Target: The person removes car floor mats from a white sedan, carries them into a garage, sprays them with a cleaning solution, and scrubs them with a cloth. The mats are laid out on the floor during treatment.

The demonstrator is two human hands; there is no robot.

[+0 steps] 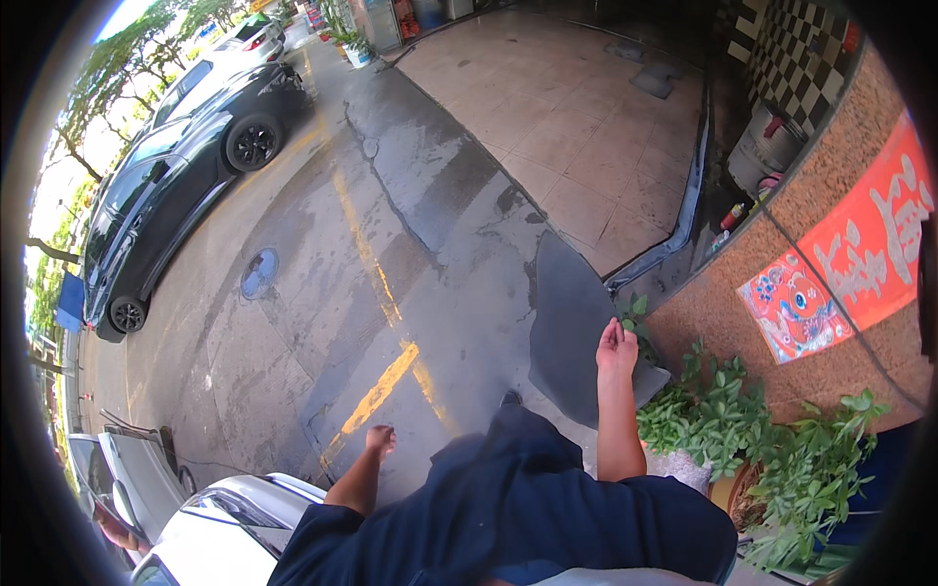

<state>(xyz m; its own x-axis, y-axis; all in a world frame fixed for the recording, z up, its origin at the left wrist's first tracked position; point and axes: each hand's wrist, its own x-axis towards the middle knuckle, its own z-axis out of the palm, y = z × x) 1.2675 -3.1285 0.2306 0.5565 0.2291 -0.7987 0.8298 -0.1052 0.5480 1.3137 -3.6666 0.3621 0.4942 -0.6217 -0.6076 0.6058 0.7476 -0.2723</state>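
Observation:
My left hand (pixel 382 439) hangs low over the wet grey pavement (pixel 303 332), beside the yellow painted line (pixel 376 391). Its fingers are curled in, with no object visible in them. My right hand (pixel 616 347) is held out at the right with the fingers drawn together, and nothing shows in it either. Beneath that hand lies a dark grey flat sheet (pixel 567 332) with a rounded edge. Leafy green plants (pixel 708 405) grow close beside my right forearm. One dark shoe tip (pixel 511 397) shows below my dark clothing.
A dark car (pixel 176 186) stands at the far left, a white car (pixel 220 527) near my left side. At the right, a stone wall (pixel 703 303) bears a red banner (pixel 860 254). A tiled floor (pixel 567 127) begins ahead; a metal drum (pixel 767 146) stands beyond the wall.

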